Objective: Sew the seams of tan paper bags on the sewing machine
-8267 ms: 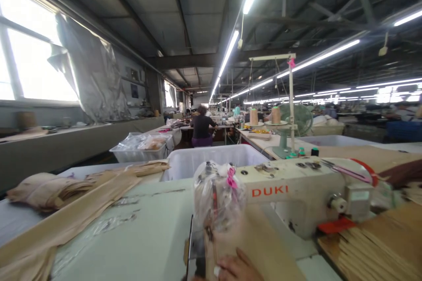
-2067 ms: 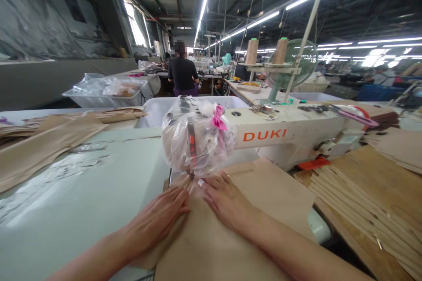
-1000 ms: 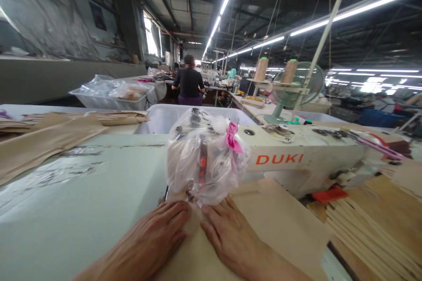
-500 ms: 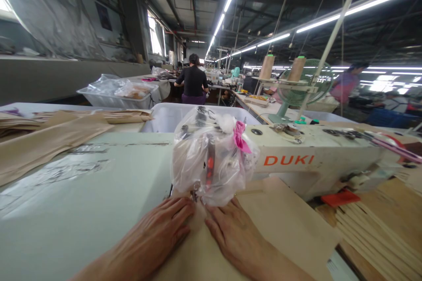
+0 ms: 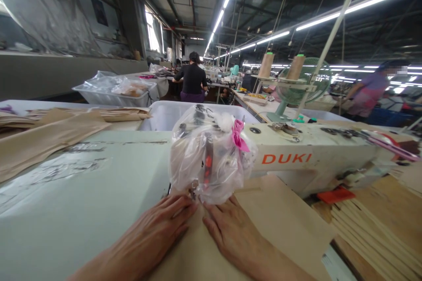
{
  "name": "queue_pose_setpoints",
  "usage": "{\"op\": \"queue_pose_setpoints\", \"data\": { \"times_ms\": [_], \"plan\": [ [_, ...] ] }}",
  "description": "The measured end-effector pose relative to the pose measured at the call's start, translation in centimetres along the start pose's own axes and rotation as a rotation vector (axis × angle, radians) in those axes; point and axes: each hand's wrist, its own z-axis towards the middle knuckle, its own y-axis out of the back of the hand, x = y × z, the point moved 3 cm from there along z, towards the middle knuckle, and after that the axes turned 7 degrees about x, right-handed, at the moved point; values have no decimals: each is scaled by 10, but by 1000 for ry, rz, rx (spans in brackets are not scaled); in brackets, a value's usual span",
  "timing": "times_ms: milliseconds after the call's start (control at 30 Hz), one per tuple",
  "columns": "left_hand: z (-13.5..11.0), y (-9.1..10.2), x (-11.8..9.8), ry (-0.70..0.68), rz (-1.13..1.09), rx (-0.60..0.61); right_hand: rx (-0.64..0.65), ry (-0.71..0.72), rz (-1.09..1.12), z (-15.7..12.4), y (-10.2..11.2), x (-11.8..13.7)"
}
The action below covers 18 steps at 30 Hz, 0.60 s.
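My left hand (image 5: 166, 221) lies flat with its fingers stretched forward to the left of the presser foot (image 5: 194, 189). On the other side of the foot, my right hand (image 5: 227, 224) rests palm down on a beige fabric piece (image 5: 280, 215), fingertips partly hidden by the plastic cover. The fabric runs between both hands and spreads to the right under the arm of the sewing machine (image 5: 286, 158). A clear plastic bag (image 5: 194, 158) tied with a pink ribbon (image 5: 240, 136) wraps the machine's head. The needle cannot be made out.
Brown fabric pieces (image 5: 49, 136) lie on the left of the pale table (image 5: 82, 197). A white bin (image 5: 165, 116) stands behind the machine. Stacked beige pieces (image 5: 372, 232) and a red object (image 5: 336, 195) are at right. Thread cones (image 5: 266, 65) and a fan (image 5: 310, 83) stand behind.
A person in the right background has moved further right. The view has shifted slightly. My hands stay almost in place beside the presser foot; any fabric movement is too small to tell.
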Motion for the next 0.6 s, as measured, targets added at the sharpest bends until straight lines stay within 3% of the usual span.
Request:
{"op": "queue_pose_setpoints", "data": {
  "times_ms": [400,600],
  "plan": [
    [4,30,-12,-66,-74,-271,-37,-5,-30,-2,-2,0],
    [5,18,-3,-37,-138,-223,-108,3,-26,-2,-8,-2]
  ]
}}
